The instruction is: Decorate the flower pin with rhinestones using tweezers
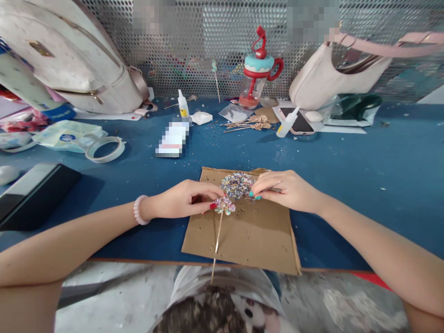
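Observation:
My left hand (189, 199) pinches the jewelled flower head of a hair stick (218, 233) between thumb and fingers. Its thin gold shaft slants down over the front edge of the cardboard (239, 236). My right hand (286, 187) is closed around slim metal tweezers (275, 188), only part of which show. The fingertips of that hand are at the right side of a pile of small glittering rhinestones (237, 185), which lies on the cardboard just behind the flower head. The tweezers' tips are hidden or too small to make out.
Behind the cardboard lie a phone (173, 138), several gold hair sticks (249, 123) and two glue bottles (182, 104), (287, 122). A tumbler (255, 74) and bags stand by the mesh partition. Left are a tape roll (105, 149) and black box (38, 196).

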The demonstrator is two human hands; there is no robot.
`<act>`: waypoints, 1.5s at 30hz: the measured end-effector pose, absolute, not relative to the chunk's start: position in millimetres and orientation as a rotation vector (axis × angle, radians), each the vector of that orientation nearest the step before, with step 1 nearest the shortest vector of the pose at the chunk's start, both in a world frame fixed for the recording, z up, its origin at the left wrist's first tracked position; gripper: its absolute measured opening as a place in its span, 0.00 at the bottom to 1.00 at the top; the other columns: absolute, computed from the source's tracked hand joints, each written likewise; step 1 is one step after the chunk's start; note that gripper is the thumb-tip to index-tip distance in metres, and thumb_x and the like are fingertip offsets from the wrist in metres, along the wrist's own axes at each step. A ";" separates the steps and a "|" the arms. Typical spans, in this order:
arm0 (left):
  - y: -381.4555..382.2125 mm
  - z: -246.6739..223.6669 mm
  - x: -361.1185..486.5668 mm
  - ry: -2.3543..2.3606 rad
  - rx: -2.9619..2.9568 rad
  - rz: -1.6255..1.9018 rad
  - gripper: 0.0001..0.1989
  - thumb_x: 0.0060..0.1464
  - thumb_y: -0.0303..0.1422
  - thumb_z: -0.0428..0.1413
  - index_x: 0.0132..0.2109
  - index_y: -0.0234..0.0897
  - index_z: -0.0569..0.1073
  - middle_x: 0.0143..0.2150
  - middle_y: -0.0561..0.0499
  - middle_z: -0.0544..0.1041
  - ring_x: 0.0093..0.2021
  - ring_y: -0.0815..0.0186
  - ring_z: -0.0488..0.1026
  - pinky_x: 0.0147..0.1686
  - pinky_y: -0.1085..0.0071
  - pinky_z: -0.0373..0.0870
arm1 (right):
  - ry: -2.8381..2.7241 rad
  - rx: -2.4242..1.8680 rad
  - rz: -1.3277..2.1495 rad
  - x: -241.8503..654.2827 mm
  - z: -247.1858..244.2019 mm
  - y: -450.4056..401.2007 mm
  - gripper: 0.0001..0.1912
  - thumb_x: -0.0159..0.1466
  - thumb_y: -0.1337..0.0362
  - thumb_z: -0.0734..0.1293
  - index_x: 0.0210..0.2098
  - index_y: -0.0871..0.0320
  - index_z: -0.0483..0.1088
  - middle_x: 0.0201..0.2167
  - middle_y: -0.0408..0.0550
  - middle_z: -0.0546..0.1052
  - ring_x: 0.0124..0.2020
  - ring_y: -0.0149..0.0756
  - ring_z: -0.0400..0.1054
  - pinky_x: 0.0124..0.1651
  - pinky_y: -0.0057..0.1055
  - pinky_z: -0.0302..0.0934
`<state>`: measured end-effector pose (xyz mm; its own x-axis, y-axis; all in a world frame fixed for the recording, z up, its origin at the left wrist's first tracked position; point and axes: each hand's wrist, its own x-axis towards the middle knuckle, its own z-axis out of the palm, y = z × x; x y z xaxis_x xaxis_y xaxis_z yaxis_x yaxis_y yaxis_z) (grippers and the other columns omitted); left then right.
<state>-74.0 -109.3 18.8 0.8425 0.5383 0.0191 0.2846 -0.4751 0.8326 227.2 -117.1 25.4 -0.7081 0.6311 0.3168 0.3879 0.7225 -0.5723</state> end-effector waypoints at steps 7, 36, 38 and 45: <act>-110.0 18.4 -74.5 0.597 2.120 0.356 0.14 0.62 0.33 0.52 0.53 0.34 0.72 0.50 0.43 0.78 0.36 0.71 0.76 0.33 0.78 0.71 | -2.422 -0.782 0.658 226.5 25.2 -117.6 0.07 0.66 0.64 0.64 0.35 0.56 0.75 0.35 0.45 0.81 0.38 0.32 0.75 0.43 0.29 0.68; -109.4 21.0 -73.0 0.594 2.121 0.326 0.14 0.62 0.32 0.52 0.53 0.35 0.72 0.51 0.44 0.78 0.36 0.72 0.75 0.31 0.80 0.68 | -2.412 -0.757 0.659 227.0 23.4 -116.2 0.06 0.64 0.67 0.66 0.35 0.57 0.76 0.34 0.45 0.81 0.37 0.31 0.75 0.42 0.28 0.69; -109.3 21.2 -73.0 0.593 2.128 0.334 0.14 0.62 0.32 0.52 0.53 0.35 0.72 0.50 0.44 0.78 0.37 0.71 0.75 0.31 0.80 0.68 | -2.409 -0.755 0.658 227.0 23.3 -116.1 0.06 0.65 0.66 0.66 0.35 0.57 0.76 0.34 0.45 0.81 0.37 0.31 0.75 0.41 0.28 0.69; -109.4 20.0 -73.2 0.581 2.107 0.340 0.13 0.62 0.31 0.52 0.53 0.36 0.72 0.51 0.45 0.78 0.36 0.73 0.75 0.31 0.82 0.68 | -2.401 -0.754 0.649 226.8 23.0 -115.7 0.06 0.65 0.66 0.65 0.35 0.57 0.75 0.34 0.45 0.81 0.36 0.31 0.75 0.41 0.29 0.69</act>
